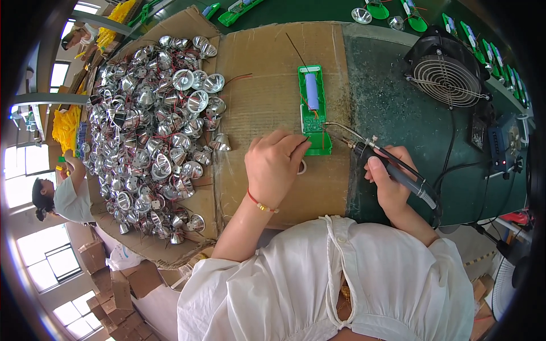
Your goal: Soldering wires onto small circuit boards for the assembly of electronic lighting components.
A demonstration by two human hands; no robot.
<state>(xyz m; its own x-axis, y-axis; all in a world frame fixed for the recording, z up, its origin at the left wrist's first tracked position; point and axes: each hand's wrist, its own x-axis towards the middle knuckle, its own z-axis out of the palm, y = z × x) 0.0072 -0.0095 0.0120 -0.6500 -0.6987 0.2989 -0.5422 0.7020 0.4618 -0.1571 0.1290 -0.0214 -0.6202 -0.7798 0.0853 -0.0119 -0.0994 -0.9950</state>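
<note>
A green plastic casing (323,102) lies on the cardboard in front of me, holding a purple cylindrical battery (311,91) and a small green circuit board (311,124). My left hand (274,162) is at the casing's lower left, thumb and forefinger pinched on the end of a thin dark wire (307,138). In my right hand (389,179) is a soldering iron (392,172), gripped like a pen. Its tip and a thin bent metal feed tube (344,128) point at the board's right edge. A red wire runs down beside the board.
Shiny reflector cups (153,125) fill a cardboard box to the left. A black fan with a wire grille (447,79) stands at right, beside a blue control box (504,145) and trailing cables. More green casings (475,40) line the far edge. Two people are at far left.
</note>
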